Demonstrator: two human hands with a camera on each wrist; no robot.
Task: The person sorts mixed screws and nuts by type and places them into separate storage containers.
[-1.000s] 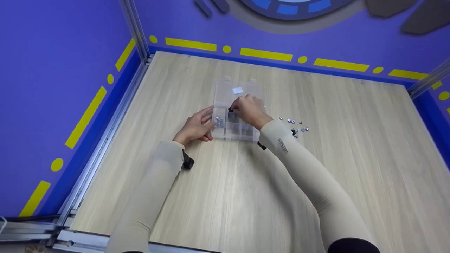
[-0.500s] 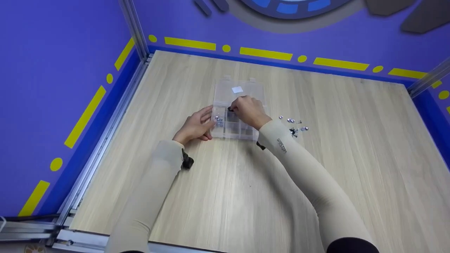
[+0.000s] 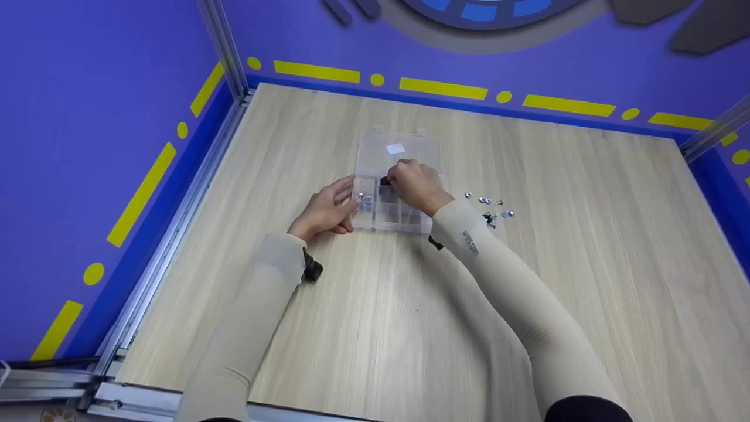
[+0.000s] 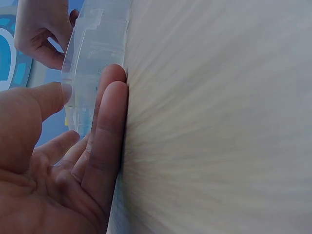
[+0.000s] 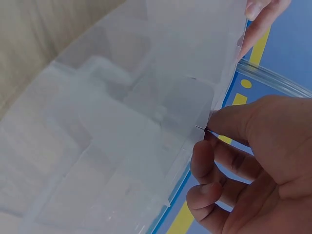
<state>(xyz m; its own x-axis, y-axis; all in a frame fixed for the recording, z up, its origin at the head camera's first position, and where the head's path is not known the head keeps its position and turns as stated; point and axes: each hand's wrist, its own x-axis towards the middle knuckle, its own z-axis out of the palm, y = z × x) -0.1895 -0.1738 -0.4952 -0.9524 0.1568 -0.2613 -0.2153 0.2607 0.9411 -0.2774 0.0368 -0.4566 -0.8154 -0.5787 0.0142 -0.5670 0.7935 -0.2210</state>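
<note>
A clear plastic compartment box (image 3: 388, 225) lies with its lid folded back. My left hand (image 3: 324, 212) holds its left wall. In the left wrist view the thumb touches the rim and the fingers (image 4: 109, 122) lie along the outer side, low by the table. Over the upper middle compartment, my right hand (image 3: 415, 184) pinches a small black screw (image 3: 385, 181). The right wrist view shows only a dark thin tip (image 5: 204, 129) between thumb and index finger. Several shiny metal pieces (image 3: 364, 197) sit in the left compartment.
To the box's right, beside my right sleeve, several loose screws and nuts (image 3: 486, 201) lie scattered on the wooden table (image 3: 351, 328). A white label (image 3: 395, 149) marks the lid. Blue-purple walls (image 3: 146, 88) and metal rails (image 3: 225, 53) border the table.
Both hands stay nearly in place. The black screw under my right fingertips shows slightly more and sits a little further right than half a second ago.
</note>
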